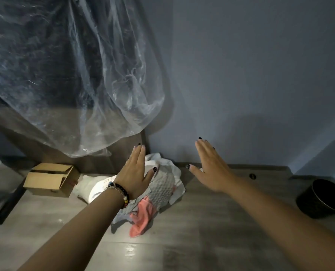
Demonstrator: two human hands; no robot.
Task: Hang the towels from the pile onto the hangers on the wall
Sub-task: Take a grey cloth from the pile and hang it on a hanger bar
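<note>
Above the grey wood-look floor (192, 231), the left hand (134, 178) and right hand (211, 169) hover flat, fingers straight and together, holding nothing; the crumpled pile of white, grey and pink towels (158, 190) lies below the left fingers, near the floor's wall edge, bare floor to its right.

Two hands (135, 173) – one towel pile (160, 186), one box (51, 179), one bin (323, 198).

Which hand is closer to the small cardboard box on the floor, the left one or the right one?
The left. The left hand is held open over the towel pile, just right of the cardboard box. The right hand is open too, farther right, beyond the pile.
</note>
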